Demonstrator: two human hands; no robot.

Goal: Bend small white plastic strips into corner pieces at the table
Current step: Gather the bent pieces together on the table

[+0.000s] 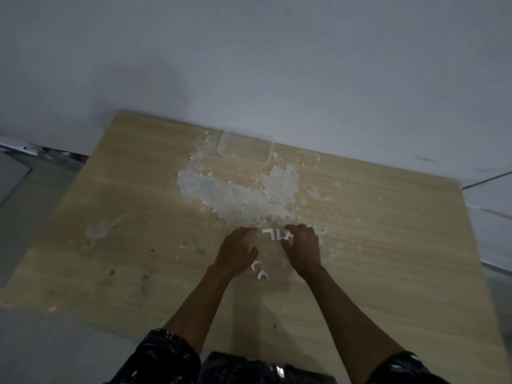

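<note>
Where white pieces (238,195) lie, table (388,245) meets wall (249,65).

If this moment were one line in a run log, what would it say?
left hand: on table | right hand: fingering white pieces | pile: beyond hands | clear container: far edge

Bare workrm: worn table (388,245) (plain wall (249,65))

We saw a clear plastic tray (245,147) at the worktop's (388,245) far edge against the pale wall (249,56), and a pale smudge (97,230) well left on the wood.
</note>
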